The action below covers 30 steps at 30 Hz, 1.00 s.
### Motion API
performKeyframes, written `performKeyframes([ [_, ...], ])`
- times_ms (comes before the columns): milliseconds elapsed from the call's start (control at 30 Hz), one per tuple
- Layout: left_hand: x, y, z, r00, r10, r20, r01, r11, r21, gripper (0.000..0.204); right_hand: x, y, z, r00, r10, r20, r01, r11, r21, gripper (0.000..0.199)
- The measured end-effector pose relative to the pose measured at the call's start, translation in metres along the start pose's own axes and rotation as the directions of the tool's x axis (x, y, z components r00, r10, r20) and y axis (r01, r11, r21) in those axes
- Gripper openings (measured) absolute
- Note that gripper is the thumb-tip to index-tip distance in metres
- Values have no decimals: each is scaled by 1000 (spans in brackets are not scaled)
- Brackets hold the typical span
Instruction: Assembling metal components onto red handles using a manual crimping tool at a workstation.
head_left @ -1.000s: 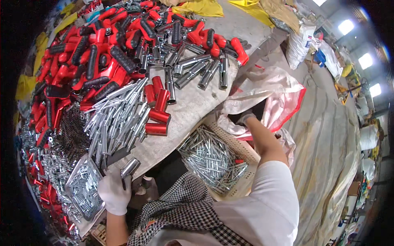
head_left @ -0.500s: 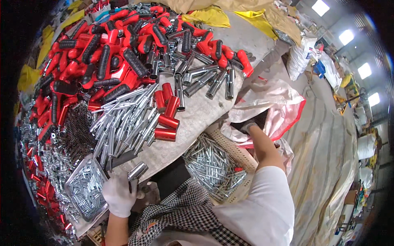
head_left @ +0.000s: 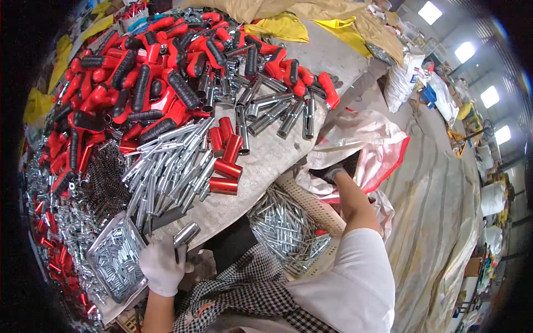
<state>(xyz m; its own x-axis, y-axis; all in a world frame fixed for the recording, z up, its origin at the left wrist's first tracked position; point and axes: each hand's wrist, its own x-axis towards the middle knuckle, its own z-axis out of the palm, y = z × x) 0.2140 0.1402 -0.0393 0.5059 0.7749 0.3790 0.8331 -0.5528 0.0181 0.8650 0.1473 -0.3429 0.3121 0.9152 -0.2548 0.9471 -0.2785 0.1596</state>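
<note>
My left hand [head_left: 162, 266], in a white glove, is closed around a short chrome metal tube [head_left: 186, 234] at the table's near edge. Beside it stands a clear tray [head_left: 119, 258] of small silver pins. My right arm reaches into the mouth of a white woven sack [head_left: 383, 158] with a red edge. Only the gloved back of my right hand [head_left: 334, 173] shows there; its fingers are hidden inside. Between my arms a beige perforated crate [head_left: 313, 206] holds a heap of long silver rods [head_left: 283, 225].
Red-and-black tool handles [head_left: 141, 83] are piled across the table, with chrome tubes [head_left: 269, 119], red sleeves [head_left: 225, 186], silver rods [head_left: 166, 166] and dark springs [head_left: 102, 180] nearer. Yellow cloths [head_left: 277, 28] lie at the far side. A pale tarp [head_left: 433, 222] spreads on the right.
</note>
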Motion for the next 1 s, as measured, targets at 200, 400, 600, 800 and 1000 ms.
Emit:
performKeyframes([
  [200,-1,1,0,1000,2,6,-2,1000,21,27,-1,-23,-5,997,-32,-69,35,998,46,87],
  [400,-4,0,1,1000,1,10,-2,999,39,27,-5,-18,-24,988,-48,-146,60,995,78,90],
  [600,-6,-3,6,994,41,-97,-38,999,31,30,15,57,-59,992,114,48,-122,966,226,81],
  [800,-14,-5,-1,999,15,-33,-13,997,78,32,11,15,-144,994,46,97,-34,991,-127,60],
  [1000,-7,-3,10,996,80,-33,-82,995,-54,32,38,98,-173,924,337,-178,-36,541,840,57],
])
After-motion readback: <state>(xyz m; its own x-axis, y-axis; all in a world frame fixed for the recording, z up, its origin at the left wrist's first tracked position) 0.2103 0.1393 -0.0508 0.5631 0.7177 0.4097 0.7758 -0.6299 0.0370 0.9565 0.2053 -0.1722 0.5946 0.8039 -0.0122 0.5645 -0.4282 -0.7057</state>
